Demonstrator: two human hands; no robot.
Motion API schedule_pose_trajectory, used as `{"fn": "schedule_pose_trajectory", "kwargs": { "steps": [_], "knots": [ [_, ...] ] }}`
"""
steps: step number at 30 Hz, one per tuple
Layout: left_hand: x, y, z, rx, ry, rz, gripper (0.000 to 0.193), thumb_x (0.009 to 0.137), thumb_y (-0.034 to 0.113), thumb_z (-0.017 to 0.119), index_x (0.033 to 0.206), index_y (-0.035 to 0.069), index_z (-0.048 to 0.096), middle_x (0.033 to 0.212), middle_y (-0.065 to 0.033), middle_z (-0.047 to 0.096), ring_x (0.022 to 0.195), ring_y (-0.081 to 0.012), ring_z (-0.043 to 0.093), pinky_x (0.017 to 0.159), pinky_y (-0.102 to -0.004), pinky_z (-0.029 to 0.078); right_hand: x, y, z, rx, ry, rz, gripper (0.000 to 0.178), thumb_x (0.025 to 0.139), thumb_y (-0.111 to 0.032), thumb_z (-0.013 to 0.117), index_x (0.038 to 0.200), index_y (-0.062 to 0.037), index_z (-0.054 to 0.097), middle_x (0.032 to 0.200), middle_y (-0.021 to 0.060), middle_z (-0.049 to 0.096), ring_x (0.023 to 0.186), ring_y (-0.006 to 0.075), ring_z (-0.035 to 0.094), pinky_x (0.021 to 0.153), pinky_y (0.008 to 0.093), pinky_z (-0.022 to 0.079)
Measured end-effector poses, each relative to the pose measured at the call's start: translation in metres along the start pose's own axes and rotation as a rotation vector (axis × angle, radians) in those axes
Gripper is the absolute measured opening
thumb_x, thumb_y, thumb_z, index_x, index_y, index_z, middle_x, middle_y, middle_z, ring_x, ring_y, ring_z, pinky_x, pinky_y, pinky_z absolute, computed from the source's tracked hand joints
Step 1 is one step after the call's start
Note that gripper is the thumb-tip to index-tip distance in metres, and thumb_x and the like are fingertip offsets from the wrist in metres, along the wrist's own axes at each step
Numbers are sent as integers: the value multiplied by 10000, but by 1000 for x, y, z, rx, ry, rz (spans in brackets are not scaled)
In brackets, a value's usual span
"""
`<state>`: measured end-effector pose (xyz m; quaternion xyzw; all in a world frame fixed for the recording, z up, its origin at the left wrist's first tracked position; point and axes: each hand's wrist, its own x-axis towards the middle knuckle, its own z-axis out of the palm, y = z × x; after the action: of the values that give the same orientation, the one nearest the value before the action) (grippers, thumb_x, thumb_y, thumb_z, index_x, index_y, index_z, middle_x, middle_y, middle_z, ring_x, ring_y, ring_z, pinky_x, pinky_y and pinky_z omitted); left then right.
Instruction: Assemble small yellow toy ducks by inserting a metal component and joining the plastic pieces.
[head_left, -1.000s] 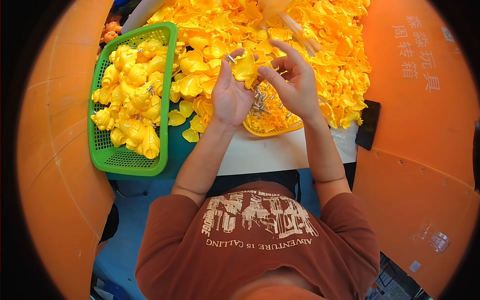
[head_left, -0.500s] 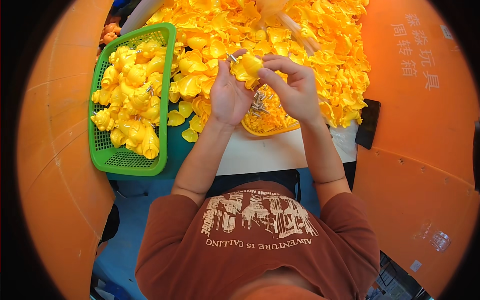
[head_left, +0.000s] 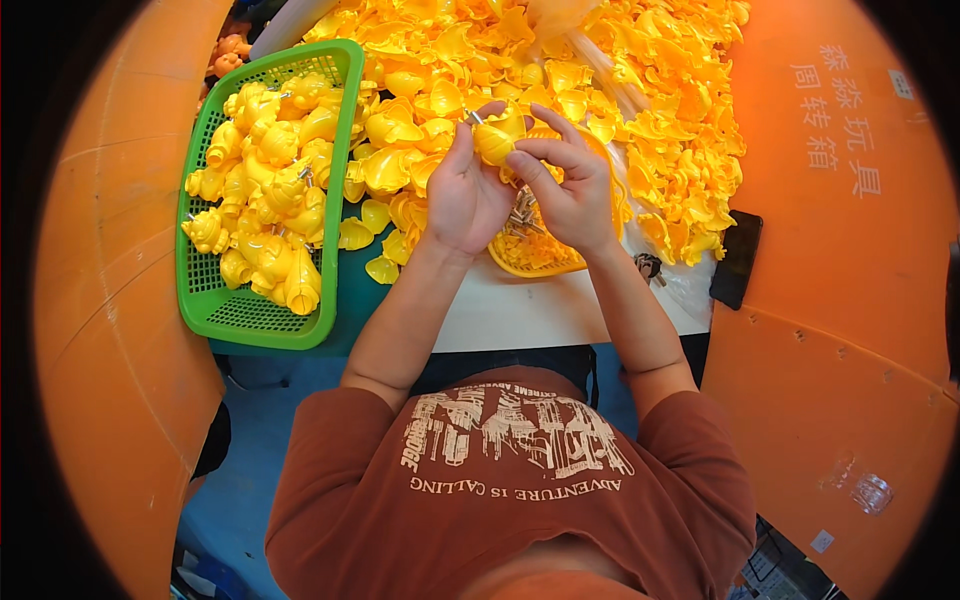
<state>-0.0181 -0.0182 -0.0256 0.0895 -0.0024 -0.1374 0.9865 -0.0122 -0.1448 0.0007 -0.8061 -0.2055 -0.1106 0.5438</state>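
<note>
The left hand (head_left: 470,205) and right hand (head_left: 577,195) both pinch a yellow plastic toy part (head_left: 498,140), near a yellow basket (head_left: 540,271) of metal pins (head_left: 522,213). One silver pin (head_left: 474,118) juts beside the part; careless tilting might shed it. Farther left, a green basket (head_left: 270,338) carries yellow figures (head_left: 268,185).

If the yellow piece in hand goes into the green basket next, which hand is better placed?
Probably the left hand: it is nearer the green basket, and it holds the yellow piece together with the right hand.
</note>
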Motion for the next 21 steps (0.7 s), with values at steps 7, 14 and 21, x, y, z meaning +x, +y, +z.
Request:
{"fn": "schedule_pose_trajectory", "kwargs": {
  "steps": [7,14,21],
  "knots": [
    [0,-1,0,18,9,-8,406,983,342,232,1253,81,388,1249,-132,436,1152,-250,434,1010,-396,339,-2,-1,4,51,51,19,87,738,-91,668,807,-41,683,802,106,658,1098,290,521,881,398,405],
    [0,0,-2,-22,5,-9,398,985,330,233,1243,78,401,1247,-128,439,1145,-248,440,1005,-398,341,0,-2,2,79,19,-7,78,740,-72,663,802,-28,678,798,108,654,1080,285,531,866,382,421],
    [-2,4,5,12,-19,1,393,985,327,239,1237,78,408,1237,-125,454,1139,-236,445,1003,-382,339,1,-5,3,168,32,15,79,764,-19,642,834,6,667,836,104,646,1104,257,508,872,337,423]
  ]
}}
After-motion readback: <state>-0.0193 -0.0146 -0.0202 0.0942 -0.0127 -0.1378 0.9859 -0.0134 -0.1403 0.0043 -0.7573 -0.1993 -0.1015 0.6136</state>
